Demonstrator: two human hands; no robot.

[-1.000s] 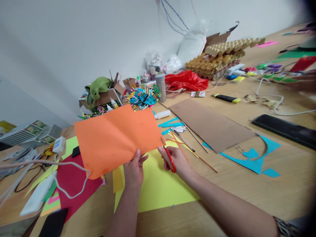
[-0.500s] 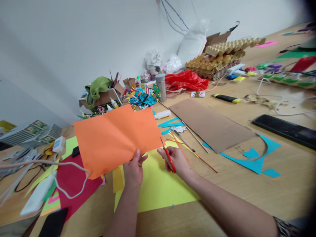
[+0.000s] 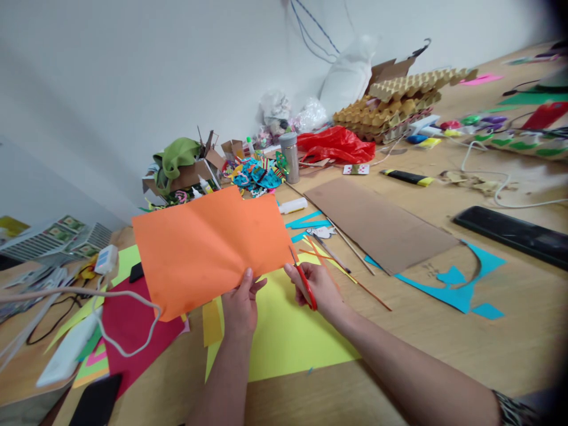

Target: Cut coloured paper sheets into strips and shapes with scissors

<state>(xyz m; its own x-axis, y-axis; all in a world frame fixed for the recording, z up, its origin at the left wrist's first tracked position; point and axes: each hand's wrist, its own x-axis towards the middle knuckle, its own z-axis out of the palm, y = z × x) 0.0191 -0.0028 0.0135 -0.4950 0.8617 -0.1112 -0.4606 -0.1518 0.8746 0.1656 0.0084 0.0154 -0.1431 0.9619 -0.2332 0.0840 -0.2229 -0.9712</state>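
Observation:
My left hand [image 3: 240,305] pinches the lower edge of an orange sheet of paper [image 3: 199,248], thumb on top, and holds it up off the table. The sheet has a stepped notch in its top edge. In my right hand [image 3: 317,290] are red-handled scissors [image 3: 306,285], fingers closed round the handles. Their blades point up at the sheet's right edge; whether they grip the paper I cannot tell. Under both hands lies a yellow sheet [image 3: 288,337]. Thin orange and yellow paper strips [image 3: 319,253] lie just beyond the scissors.
A brown cardboard piece [image 3: 377,222], blue paper scraps [image 3: 457,293] and a black phone-like slab [image 3: 515,236] lie to the right. A white cable [image 3: 128,354] loops over a dark red sheet [image 3: 126,319] at left. Egg trays [image 3: 386,112] and a grey bottle [image 3: 290,157] stand behind.
Almost nothing differs. The orange sheet has shifted very slightly, and my right hand with the scissors has moved a touch to the right.

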